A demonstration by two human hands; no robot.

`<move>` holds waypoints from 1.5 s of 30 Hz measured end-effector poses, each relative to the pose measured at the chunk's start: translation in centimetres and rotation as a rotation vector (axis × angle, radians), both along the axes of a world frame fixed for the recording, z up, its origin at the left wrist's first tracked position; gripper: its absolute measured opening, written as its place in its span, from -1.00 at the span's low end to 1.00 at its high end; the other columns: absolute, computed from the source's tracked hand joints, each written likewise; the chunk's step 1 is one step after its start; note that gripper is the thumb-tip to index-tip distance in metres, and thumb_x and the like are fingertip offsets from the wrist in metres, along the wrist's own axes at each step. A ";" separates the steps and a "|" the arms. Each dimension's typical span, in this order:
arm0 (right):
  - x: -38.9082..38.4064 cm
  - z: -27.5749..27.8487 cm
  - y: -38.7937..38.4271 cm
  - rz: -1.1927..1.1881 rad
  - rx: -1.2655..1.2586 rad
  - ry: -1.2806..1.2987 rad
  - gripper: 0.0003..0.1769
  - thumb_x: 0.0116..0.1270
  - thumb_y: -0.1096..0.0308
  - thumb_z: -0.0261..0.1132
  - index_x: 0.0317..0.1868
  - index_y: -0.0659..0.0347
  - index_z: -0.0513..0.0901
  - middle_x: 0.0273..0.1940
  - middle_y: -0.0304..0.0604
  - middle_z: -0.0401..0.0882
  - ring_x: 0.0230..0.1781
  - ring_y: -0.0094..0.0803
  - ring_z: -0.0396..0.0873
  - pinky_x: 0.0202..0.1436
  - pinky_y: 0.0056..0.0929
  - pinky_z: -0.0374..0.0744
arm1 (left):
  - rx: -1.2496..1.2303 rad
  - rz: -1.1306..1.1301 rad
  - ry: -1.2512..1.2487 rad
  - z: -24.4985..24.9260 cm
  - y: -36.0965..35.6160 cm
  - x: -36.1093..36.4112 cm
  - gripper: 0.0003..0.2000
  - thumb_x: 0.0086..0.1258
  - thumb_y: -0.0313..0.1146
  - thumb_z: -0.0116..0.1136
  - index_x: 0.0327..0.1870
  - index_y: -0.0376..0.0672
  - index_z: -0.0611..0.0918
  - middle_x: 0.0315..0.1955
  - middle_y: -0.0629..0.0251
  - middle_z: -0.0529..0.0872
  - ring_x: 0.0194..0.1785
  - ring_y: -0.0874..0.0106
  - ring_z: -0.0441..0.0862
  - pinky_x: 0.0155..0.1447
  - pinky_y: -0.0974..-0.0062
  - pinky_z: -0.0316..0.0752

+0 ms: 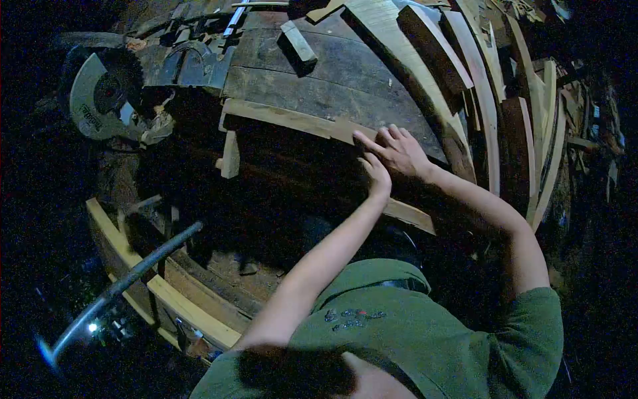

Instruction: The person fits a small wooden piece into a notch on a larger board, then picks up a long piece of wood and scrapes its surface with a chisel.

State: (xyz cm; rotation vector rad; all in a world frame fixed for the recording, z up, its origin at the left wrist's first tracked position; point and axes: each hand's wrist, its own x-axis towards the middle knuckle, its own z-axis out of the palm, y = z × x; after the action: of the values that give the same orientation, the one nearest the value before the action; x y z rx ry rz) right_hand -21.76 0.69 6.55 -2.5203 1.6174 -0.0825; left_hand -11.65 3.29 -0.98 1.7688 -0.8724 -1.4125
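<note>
— Biggest first?
— Dark plank workbench, right across the middle. Beside it on the right, a leaning stack of boards.
— And over on the left?
— Circular saw, at the far left corner of the bench. Lower down, a pale wooden frame, with a metal rod slanting in front of it.
— Piece under the hands?
— Long wooden strip. Lies flat along the near edge of the bench and runs from near the saw rightward to the hands.
— State of the right hand?
— Flat and open, fingers spread. Presses down on the right part of the strip, wrapped round nothing.
— And the left hand?
— Just below the right one and touching it, at the near edge of the strip. Fingers curled out of sight, so cannot tell whether closed on anything.
— Smallest?
— Short wooden block, loose on the far side of the bench, well apart from both hands.
</note>
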 end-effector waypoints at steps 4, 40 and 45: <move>-0.2 1.0 0.2 0.000 0.083 0.059 -0.22 0.15 0.20 0.07 0.37 -0.28 -0.09 -0.21 -0.12 0.37 -0.22 -0.25 0.34 -0.19 -0.39 0.37 | -0.001 -0.087 -0.198 0.6 1.0 -0.5 -0.56 0.46 -0.30 -0.49 0.24 -0.46 0.06 0.21 -0.14 0.20 0.28 0.10 0.16 0.31 0.36 0.04; 3.8 -0.4 -0.7 -0.160 -0.080 -0.036 -0.27 0.23 0.15 0.01 0.37 -0.22 -0.11 -0.14 -0.03 0.38 -0.16 -0.19 0.36 -0.19 -0.31 0.38 | 0.204 -0.040 0.167 5.1 -3.8 4.3 -0.35 0.38 0.11 -0.48 0.28 -0.30 0.08 0.26 0.06 0.18 0.28 0.24 0.21 0.25 0.36 0.17; -0.4 -2.9 3.3 -0.393 -0.115 -0.086 -0.12 0.03 0.37 0.13 0.36 -0.24 -0.08 -0.15 -0.02 0.38 -0.22 -0.17 0.37 -0.28 -0.32 0.45 | 0.308 0.152 0.362 3.4 -4.6 3.0 -0.09 0.18 0.36 -0.31 0.34 -0.17 -0.22 0.32 0.09 -0.02 0.30 0.19 0.14 0.26 0.20 0.20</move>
State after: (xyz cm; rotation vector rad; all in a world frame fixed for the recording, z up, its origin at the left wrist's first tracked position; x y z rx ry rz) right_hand -22.15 3.96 3.65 -2.2007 2.1003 -0.3291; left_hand -8.67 -1.27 2.42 1.6755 -0.3364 -1.7623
